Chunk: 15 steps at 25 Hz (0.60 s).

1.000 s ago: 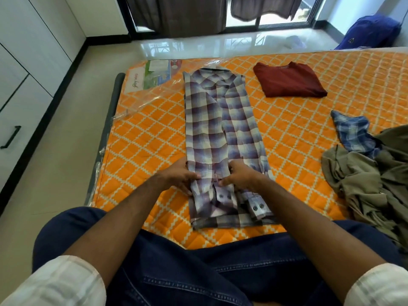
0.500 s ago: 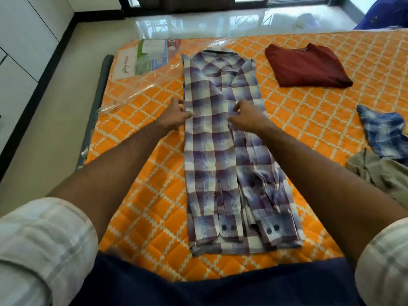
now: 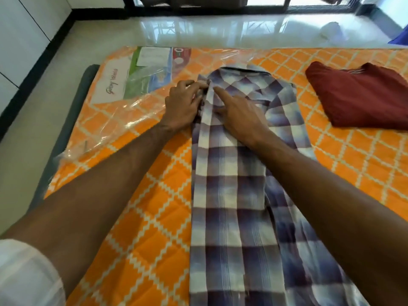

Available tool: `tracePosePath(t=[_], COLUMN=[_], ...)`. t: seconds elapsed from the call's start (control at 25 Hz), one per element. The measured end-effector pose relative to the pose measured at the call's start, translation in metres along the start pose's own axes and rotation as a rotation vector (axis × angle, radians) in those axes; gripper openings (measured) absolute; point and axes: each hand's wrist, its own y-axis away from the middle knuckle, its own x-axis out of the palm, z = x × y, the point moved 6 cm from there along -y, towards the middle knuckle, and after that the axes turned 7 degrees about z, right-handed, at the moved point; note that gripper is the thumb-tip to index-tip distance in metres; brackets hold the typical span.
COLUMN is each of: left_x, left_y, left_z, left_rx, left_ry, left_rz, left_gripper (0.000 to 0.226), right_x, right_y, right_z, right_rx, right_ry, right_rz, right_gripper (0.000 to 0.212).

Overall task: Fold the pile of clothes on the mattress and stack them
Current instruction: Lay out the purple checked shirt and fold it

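**Hands moved up to the shirt's shoulder**

Both hands have been carried from the middle of the checked shirt (image 3: 229,195) up to its collar end, and the view has been brought closer over it; the shirt itself has been left where it lay, on the orange mattress (image 3: 136,217), already narrowed into a long strip with its sides turned in. The left hand (image 3: 183,104) is laid at the shirt's left shoulder edge, its fingers curled onto the folded cloth there, seemingly pinching it; the right hand (image 3: 238,111) is pressed flat on the shirt just beside that edge, fingers straight, nothing gripped. A folded dark red garment (image 3: 362,96) is seen to the right of the shirt, well apart from it; a printed label under clear plastic wrap (image 3: 141,74) is seen to the shirt's left, near the collar. The shoulder fold is judged to be under correction; the lengthwise fold and the stacking onto the red garment are judged not yet done.
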Motion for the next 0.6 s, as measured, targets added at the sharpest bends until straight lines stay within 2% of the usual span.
tracePosePath(t=[0.08,0.16,0.28,0.36,0.44,0.56,0.6], left_x=[-0.002,-0.007,-0.01,-0.015,-0.019,-0.02,-0.018], left_y=[-0.013,-0.025,-0.036,-0.042,-0.045,-0.045,-0.045], left_z=[0.002,0.0,0.005,0.006,0.006,0.012,0.016], left_rx=[0.094,0.134,0.088,0.088,0.08,0.003,-0.042], left_ry=[-0.015,0.075,0.294,0.31,0.321,0.321,0.344], left_rz=[-0.009,0.043,0.189,0.185,0.148,0.011,0.02], left_gripper=[0.037,0.029,0.038,0.042,0.038,0.04,0.043], right_x=[0.003,0.004,0.01,0.014,0.016,0.015,0.016], right_y=[-0.004,-0.012,-0.029,-0.037,-0.04,-0.038,-0.038], right_z=[-0.012,-0.014,-0.01,-0.008,-0.003,-0.002,-0.002], right_rx=[0.024,0.08,0.267,0.372,0.413,0.407,0.407], right_ry=[-0.065,-0.352,-0.8,-1.027,-1.26,-1.458,-1.483], right_rz=[0.015,0.096,0.285,0.427,0.54,0.579,0.564], right_gripper=[0.057,0.051,0.038,0.029,0.029,0.025,0.024])
